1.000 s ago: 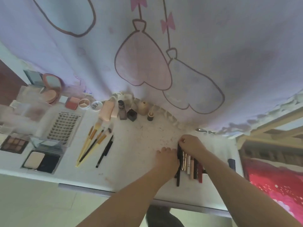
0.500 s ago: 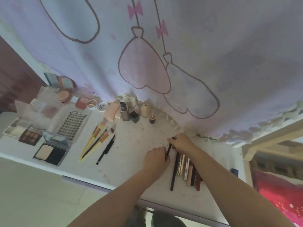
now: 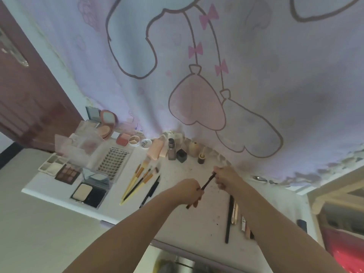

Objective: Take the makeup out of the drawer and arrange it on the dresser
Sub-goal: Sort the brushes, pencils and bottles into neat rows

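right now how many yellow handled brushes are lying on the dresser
3, side by side in a fan between the lash tray and the black pen: left brush, middle brush, right brush. A thin dark brush crosses them, so another could be hidden.

Right forearm point(image 3: 275, 219) covers most of the lipstick row point(image 3: 244, 225) beside the long black pencil point(image 3: 228, 219), left hand point(image 3: 187, 192) hides the held dark pencil's point(image 3: 207, 181) lower part, brand on small jar point(image 3: 146, 143) unreadable, door point(image 3: 25, 85) blurred, cut off.
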A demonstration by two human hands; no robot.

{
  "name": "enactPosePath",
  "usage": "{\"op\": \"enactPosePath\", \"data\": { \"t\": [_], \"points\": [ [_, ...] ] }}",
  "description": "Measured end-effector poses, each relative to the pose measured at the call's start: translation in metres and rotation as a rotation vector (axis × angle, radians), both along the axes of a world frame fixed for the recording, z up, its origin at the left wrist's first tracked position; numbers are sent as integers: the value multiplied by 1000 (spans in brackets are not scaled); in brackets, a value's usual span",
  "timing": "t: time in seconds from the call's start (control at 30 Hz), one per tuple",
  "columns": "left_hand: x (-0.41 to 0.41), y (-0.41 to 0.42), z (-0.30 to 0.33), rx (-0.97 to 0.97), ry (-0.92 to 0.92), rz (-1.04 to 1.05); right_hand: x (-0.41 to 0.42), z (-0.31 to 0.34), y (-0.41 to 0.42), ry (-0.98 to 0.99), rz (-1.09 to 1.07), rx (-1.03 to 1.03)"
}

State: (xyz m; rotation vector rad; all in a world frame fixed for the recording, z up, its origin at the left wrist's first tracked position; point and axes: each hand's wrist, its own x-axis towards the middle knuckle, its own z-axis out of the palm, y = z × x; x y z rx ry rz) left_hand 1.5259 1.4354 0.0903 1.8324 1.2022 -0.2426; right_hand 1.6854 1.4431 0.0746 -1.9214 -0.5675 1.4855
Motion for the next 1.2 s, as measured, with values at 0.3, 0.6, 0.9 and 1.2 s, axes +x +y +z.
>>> {"op": "enactPosePath", "data": {
  "t": [0.3,0.6,0.9,1.2],
  "points": [
    [-72,3,-45,28,138,271,-48,-12,-7,-195,298,-86],
    [-82,32,-69,315,259,114,-124,-54,-5,-896,773,-107],
    [-97,42,-90,478,227,28,-156,-69,6,-893,853,-86],
    [-67,35,-74,633,187,-71,-85,-41,7,-894,666,-61]
  ]
}}
